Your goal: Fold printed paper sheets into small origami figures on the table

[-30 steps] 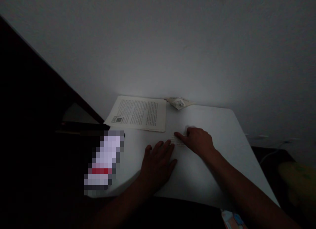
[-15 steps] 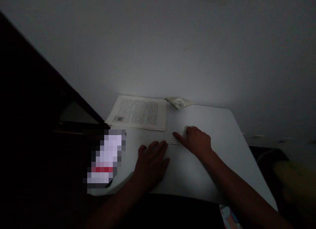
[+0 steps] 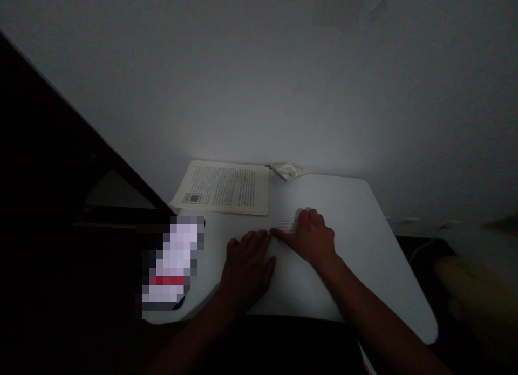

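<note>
The pale wall (image 3: 259,83) rose behind the white table (image 3: 350,205), whose far left corner carried printed sheets (image 3: 222,189). On the near left lay a pixelated, phone-like slab (image 3: 178,261). Of the hands, the left hand (image 3: 246,264) rested with its fingers together and thumb apart, holding nothing visible; the right hand (image 3: 313,237) had its thumb stretched left and its other fingers bent—whether it pinched or only pressed, I could not tell. A folded paper (image 3: 288,171) sat at the far edge. Smallest was the printed strip (image 3: 286,223), mid-table, partly under the right hand, the nearer one, and just to the far right of the left fingertips. Its visible length ran left to right—one end pointing left, the other hidden.
</note>
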{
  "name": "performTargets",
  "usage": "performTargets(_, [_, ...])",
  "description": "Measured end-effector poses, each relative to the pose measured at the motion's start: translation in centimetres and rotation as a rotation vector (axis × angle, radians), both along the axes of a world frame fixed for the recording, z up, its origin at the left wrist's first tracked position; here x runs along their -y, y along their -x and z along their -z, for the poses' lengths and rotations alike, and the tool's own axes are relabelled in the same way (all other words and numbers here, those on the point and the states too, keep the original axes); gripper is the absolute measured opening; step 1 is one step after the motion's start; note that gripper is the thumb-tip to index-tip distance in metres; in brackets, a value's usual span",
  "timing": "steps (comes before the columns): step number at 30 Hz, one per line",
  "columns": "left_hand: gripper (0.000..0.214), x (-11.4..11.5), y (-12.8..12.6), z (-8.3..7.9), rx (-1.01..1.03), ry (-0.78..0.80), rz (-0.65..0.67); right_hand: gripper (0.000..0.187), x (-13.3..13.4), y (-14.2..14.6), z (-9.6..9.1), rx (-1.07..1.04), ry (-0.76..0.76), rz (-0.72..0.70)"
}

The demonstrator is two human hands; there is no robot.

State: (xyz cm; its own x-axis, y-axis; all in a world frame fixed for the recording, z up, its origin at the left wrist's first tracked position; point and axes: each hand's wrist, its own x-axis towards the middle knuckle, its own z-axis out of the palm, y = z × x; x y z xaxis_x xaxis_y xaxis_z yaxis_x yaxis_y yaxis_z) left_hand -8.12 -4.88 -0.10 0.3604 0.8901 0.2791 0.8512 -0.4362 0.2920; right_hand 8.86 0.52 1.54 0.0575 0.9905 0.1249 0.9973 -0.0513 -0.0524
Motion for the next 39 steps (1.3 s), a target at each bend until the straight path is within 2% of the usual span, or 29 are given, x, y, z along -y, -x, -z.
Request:
performTargets(4, [0.041, -0.1, 0.0, -0.1, 0.019, 0.000, -0.019, 0.075, 0.4, 0.6, 0.0, 0.006, -0.022, -0.006])
performTargets(8, [0.040, 0.0, 0.1, -0.1, 0.031, -0.008, -0.031, 0.068, 0.5, 0.0, -0.2, -0.027, 0.019, -0.042])
performTargets(10, [0.039, 0.1, 0.1, -0.1, 0.038, -0.004, -0.035, 0.064, 0.5, -1.0, -0.4, -0.081, 0.057, -0.100])
performTargets(13, [0.039, 0.1, 0.0, 0.0, 0.072, 0.029, -0.045, 0.049, -0.1, -3.3, -0.9, -0.209, 0.145, -0.287])
performTargets(16, [0.038, -0.7, -0.3, -0.5, 0.167, 0.108, -0.091, 0.057, -1.2, -5.1, -1.6, -0.318, 0.249, -0.428])
performTargets(19, [0.039, -2.6, -0.9, -1.7, 0.327, 0.175, -0.114, 0.047, -2.3, -5.5, -2.2, -0.255, 0.277, -0.509])
performTargets(23, [0.038, -7.1, -2.4, -3.7, 0.577, 0.144, -0.102, 0.044, -2.6, -4.7, -2.6, -0.123, 0.227, -0.567])
performTargets(27, [0.034, -11.3, -3.8, -4.6, 0.837, 0.108, -0.138, 0.039, -2.8, -4.8, -2.3, -0.167, 0.160, -0.559])
performTargets(29, [0.029, -12.2, -4.2, -4.4, 0.912, 0.048, -0.115, 0.036, -3.2, -5.5, -2.1, -0.293, 0.126, -0.516])
performTargets(31, [0.025, -12.0, -4.4, -3.8, 0.949, -0.041, -0.110, 0.036, -3.6, -6.5, -1.7, -0.482, 0.088, -0.439])
performTargets(34, [0.016, -10.8, -4.9, -2.9, 0.958, -0.073, -0.111, 0.041, -4.0, -7.7, -0.8, -0.906, 0.049, -0.278])
performTargets(36, [0.018, -10.1, -5.4, -2.4, 0.971, 0.021, -0.030, 0.045, -4.0, -7.8, 0.0, -1.220, 0.063, -0.185])
performTargets(37, [0.022, -9.8, -5.7, -2.3, 0.967, 0.118, 0.028, 0.046, -3.9, -7.6, 0.4, -1.347, 0.090, -0.153])
performTargets(39, [0.039, -9.5, -6.3, -2.1, 0.981, 0.292, 0.149, 0.045, -3.7, -7.0, 1.2, -1.527, 0.163, -0.111])
